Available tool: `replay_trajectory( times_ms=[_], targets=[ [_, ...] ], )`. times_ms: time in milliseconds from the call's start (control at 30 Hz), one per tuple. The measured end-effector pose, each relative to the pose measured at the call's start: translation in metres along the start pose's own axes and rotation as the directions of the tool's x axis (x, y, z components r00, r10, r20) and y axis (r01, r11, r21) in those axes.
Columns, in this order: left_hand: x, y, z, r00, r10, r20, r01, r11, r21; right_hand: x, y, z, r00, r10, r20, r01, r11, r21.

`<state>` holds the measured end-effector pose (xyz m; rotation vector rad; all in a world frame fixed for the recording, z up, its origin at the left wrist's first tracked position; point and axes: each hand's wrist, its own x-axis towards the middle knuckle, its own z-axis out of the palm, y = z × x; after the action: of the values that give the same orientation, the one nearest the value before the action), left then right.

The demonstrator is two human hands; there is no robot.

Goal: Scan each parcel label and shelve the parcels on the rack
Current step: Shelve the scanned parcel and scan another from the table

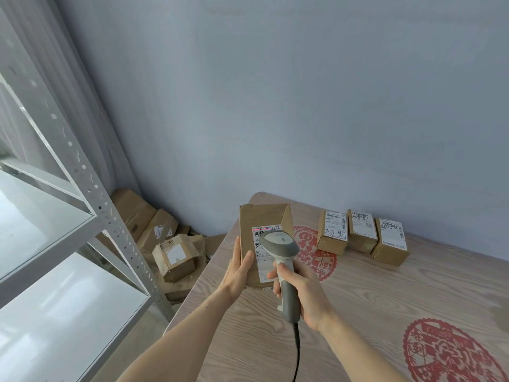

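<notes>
Scanning is in hand: near the table's (385,299) left edge, the left hand (238,267) grips the flat brown cardboard parcel (263,216) while the right hand (300,293) clamps the grey handheld scanner (278,244) over its label (257,246); shelving on the grey metal rack (91,186) likely follows.

Three small boxes (360,235) line the table's (385,299) far edge; bare tabletop lies before them, and the rack's (82,166) shelves (41,224) stand open.

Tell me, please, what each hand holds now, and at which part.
The right hand grips the scanner by its handle. The left hand holds the parcel at its left edge, near the lower corner.
</notes>
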<state>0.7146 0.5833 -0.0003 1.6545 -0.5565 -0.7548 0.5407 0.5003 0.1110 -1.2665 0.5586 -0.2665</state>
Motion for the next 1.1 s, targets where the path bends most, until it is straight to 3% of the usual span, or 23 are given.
replay_trajectory(
  times_ms=[600,833,1100],
  targets=[
    [-0.009,0.017,-0.002,1.0,-0.012,-0.026,0.011,0.998,-0.065,0.005,-0.003,-0.004,0.999,-0.002,0.032,0.003,1.0,-0.028],
    [-0.03,0.038,-0.013,0.995,0.005,-0.1,-0.014,0.996,-0.09,0.012,-0.005,0.003,0.997,-0.009,0.08,0.011,0.999,-0.031],
    [-0.067,0.044,-0.053,0.967,0.03,-0.252,-0.055,0.994,-0.091,0.034,-0.011,0.031,0.984,-0.166,0.07,0.178,0.959,-0.223]
  ],
)
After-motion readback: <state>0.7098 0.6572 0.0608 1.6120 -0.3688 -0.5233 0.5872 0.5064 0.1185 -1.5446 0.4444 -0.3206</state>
